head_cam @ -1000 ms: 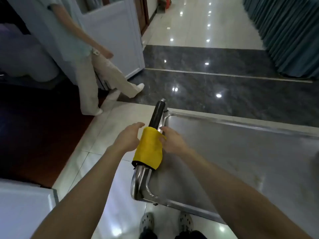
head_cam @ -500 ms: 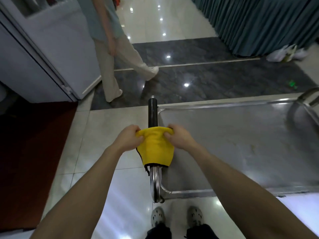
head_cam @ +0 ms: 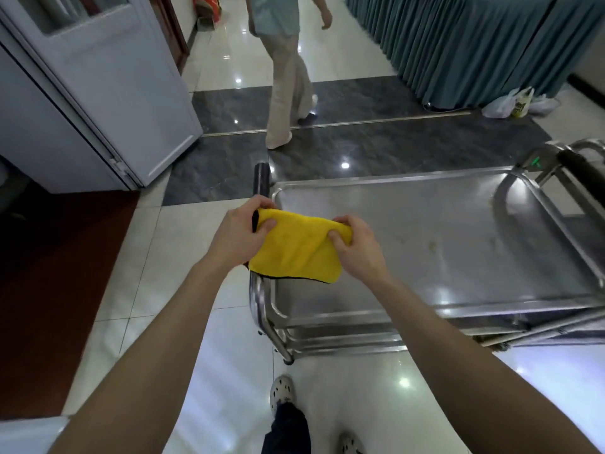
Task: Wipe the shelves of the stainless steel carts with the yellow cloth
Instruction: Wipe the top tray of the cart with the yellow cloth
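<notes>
A yellow cloth [head_cam: 296, 249] with a black edge hangs stretched between both hands, above the left end of a stainless steel cart [head_cam: 442, 244]. My left hand [head_cam: 239, 234] pinches its upper left corner, right over the cart's black-sleeved push handle [head_cam: 262, 178]. My right hand [head_cam: 355, 244] grips the upper right corner, over the top shelf. The top shelf is bare, with a few faint stains. Lower shelves show only as edges beneath it.
Another person [head_cam: 288, 70] walks away across the dark floor strip behind the cart. A white door [head_cam: 108, 90] stands open at the left. A teal skirted table [head_cam: 474, 44] and plastic bags [head_cam: 517, 104] sit at the back right. A second cart's handle [head_cam: 576, 168] adjoins the right end.
The cloth was draped over the push handle; both hands have lifted it off and pulled it out wide. The view has swung right, and the other person has walked farther away.
</notes>
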A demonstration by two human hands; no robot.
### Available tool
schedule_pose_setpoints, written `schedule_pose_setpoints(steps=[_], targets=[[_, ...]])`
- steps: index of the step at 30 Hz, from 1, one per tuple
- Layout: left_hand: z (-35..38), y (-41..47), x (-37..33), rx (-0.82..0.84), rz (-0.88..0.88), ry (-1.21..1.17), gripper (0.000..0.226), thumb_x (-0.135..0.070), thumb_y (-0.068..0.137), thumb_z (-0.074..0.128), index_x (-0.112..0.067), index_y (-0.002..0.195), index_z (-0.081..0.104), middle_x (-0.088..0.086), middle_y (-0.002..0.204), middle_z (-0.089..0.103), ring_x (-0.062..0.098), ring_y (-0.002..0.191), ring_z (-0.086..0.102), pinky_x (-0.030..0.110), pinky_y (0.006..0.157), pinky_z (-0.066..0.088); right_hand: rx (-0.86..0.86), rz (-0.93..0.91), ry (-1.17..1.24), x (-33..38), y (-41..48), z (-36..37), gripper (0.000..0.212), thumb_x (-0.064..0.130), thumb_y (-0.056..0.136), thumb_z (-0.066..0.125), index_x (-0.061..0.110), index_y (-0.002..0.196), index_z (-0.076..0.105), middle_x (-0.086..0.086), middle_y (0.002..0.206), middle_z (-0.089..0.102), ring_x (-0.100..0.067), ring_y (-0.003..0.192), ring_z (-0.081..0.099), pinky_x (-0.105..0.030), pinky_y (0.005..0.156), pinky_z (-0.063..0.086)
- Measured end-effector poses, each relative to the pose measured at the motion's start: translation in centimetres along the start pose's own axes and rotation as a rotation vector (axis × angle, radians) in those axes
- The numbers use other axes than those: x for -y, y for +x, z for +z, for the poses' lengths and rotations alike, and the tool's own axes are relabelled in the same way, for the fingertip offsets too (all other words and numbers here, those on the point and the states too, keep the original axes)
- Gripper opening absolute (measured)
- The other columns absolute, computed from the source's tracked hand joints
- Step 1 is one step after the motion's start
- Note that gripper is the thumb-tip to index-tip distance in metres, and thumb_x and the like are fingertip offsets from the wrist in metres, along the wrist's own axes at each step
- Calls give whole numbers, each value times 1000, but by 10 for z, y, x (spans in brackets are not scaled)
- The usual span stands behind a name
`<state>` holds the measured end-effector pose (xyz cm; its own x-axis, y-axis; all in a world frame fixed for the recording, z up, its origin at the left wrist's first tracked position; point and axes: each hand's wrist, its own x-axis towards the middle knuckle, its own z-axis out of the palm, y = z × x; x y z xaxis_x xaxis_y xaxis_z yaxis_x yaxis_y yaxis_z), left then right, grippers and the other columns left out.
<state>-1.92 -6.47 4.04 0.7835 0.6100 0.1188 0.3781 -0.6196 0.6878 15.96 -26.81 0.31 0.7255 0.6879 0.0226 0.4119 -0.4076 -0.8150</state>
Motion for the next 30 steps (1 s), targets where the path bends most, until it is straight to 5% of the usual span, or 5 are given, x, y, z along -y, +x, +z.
schedule_pose_setpoints(steps=[4,9,15,22,30], targets=[[41,-33,-21,89,-17,-30,30,-31,105,69,-47,124,53,-23,106,63,-2,86,65,23,70,48,-28,71,6,-38,-36,-26,36,33,104,67,25,138,59,1,132,64,-22,122,60,-43,101,51],[89,-58,-21,124,-52,17,29,-13,107,62,-40,107,52,-14,101,58,6,87,60,33,68,45,-4,112,-50,-76,-59,-25,36,35,106,66,29,140,56,2,136,60,-23,125,58,-37,95,46],[107,-48,-5,259,22,352,34,-4,102,58,-24,127,71,-1,148,58,26,127,61,46,107,53,146,205,-303,-102,-51,17,57,34,107,59,16,157,40,-11,159,39,-42,135,54,-51,104,48],[98,-16,32,47,146,518,38,-27,94,71,-21,132,72,14,164,47,35,158,35,57,131,23,267,142,-652,-119,-81,88,81,67,100,52,34,169,25,-14,180,0,-36,166,-9,-66,129,13],[90,57,66,30,-97,488,84,-60,93,61,-29,166,34,12,181,6,32,167,5,57,128,30,136,72,-770,-130,-76,135,88,88,97,22,42,171,6,-10,180,-9,-36,165,-17,-77,123,-2]])
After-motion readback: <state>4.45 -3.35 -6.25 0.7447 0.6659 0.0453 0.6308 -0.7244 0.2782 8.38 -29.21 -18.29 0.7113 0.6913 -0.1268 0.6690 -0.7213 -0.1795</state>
